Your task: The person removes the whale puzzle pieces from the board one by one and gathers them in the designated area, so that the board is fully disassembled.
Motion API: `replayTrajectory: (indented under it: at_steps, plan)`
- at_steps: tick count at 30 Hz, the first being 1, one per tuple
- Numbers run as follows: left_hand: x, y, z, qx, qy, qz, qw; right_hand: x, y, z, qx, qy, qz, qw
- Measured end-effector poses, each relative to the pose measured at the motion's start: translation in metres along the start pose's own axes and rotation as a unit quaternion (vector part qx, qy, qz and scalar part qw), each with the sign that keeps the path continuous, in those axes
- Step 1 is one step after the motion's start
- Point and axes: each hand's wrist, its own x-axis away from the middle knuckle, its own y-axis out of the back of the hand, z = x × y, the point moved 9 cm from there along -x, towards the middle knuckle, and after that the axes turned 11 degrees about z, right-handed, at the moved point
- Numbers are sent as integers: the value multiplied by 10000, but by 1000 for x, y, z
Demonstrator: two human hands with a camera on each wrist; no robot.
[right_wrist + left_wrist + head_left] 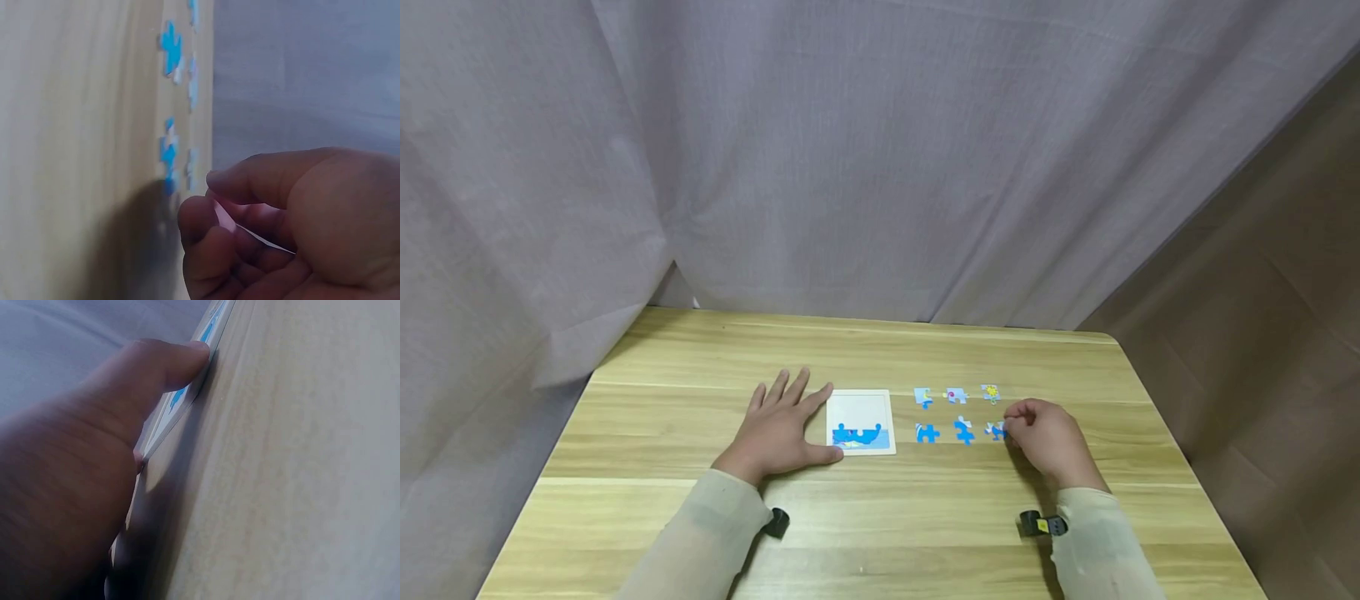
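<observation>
A square white puzzle frame (pixel 859 408) lies on the table with joined blue pieces (pixel 859 436) along its near side. My left hand (pixel 781 433) rests at its left edge, fingers spread, with the thumb and index finger at two corners. The thumb (pixel 181 362) touches the frame's rim in the left wrist view. My right hand (pixel 1049 437) hovers with bent fingers beside a blue-and-white puzzle piece (pixel 995 430). In the right wrist view, that piece (pixel 167 153) lies beyond the fingertips, and I see nothing held between them.
Two other blue pieces, one (pixel 927 433) and another (pixel 964 431), share the near row. Behind them lie three pale pieces: one at left (pixel 922 396), one with a pink swirl (pixel 956 396) and one with a yellow figure (pixel 991 392). A grey curtain (pixel 880 167) hangs behind the table (pixel 880 533).
</observation>
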Motion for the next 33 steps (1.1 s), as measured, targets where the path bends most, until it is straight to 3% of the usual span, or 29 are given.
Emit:
replayTrajectory:
  at_steps: [5, 11, 17, 23, 27, 33]
  plan:
    - [1, 2, 0, -22, 11, -15, 10000, 8, 6, 35, 452, 424, -179, 9979]
    - [0, 1, 0, -11, -14, -9, 10000, 11, -5, 91, 480, 1079, -81, 9930]
    - [-1, 1, 0, -32, -12, -17, 10000, 12, -39, 154, 739, 1888, 416, 9783]
    - [-3, 2, 0, -74, -11, -35, 10000, 19, -88, 215, 1200, 2597, 996, 9530]
    - [-3, 3, 0, -64, -10, -47, 10000, 15, -117, 235, 1511, 2854, 1255, 9381]
    - [-2, 3, -1, -4, -58, -60, 10000, 2, -143, 234, 1932, 2622, 1396, 9351]
